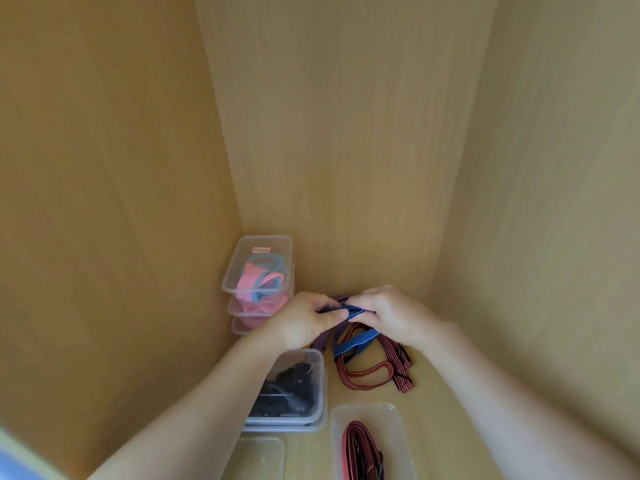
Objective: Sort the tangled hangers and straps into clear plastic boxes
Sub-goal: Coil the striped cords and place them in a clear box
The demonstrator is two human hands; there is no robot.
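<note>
Both hands meet over a tangle of straps on the wooden floor of a cabinet. My left hand (304, 320) and my right hand (388, 313) pinch a blue striped strap (355, 344) between them, its loop hanging down over a red strap (367, 372) and a purple strap (323, 336). A clear box (320, 375) by my left wrist holds black items. Another clear box (372, 414) near the front holds red straps.
A stack of clear lidded boxes (258, 271) with pink and blue bands stands in the back left corner. An empty clear box (256, 455) sits at the front edge. Wooden cabinet walls close in on the left, back and right.
</note>
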